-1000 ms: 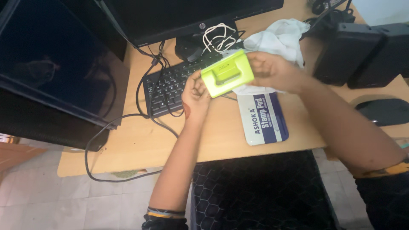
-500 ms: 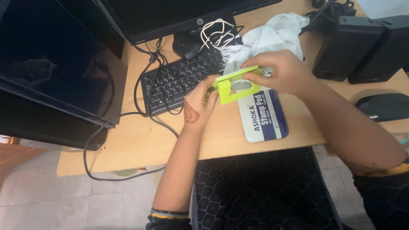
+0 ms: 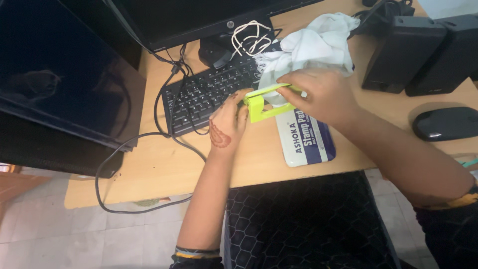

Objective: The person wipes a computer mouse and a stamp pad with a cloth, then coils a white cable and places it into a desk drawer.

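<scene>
Wooden desk (image 3: 149, 164) surface is seen from above in the head view, above a grey tiled floor. On it, a black keyboard (image 3: 209, 94), a dark monitor (image 3: 199, 17), a white cloth (image 3: 311, 47), black speakers (image 3: 423, 52) and a black mouse (image 3: 445, 123) are laid out. A lime-green folding plastic holder (image 3: 264, 103) is held just above the desk edge of the keyboard, over a blue-and-white flat tin (image 3: 304, 137). The left hand (image 3: 226, 124) is extended from below, wrist straight, fingers closed on the holder's left end. The right hand (image 3: 318, 94) is brought in from the right, forearm angled across the desk, fingers clamped on the holder's upper flap. The flap is shown tilted open from the base.
</scene>
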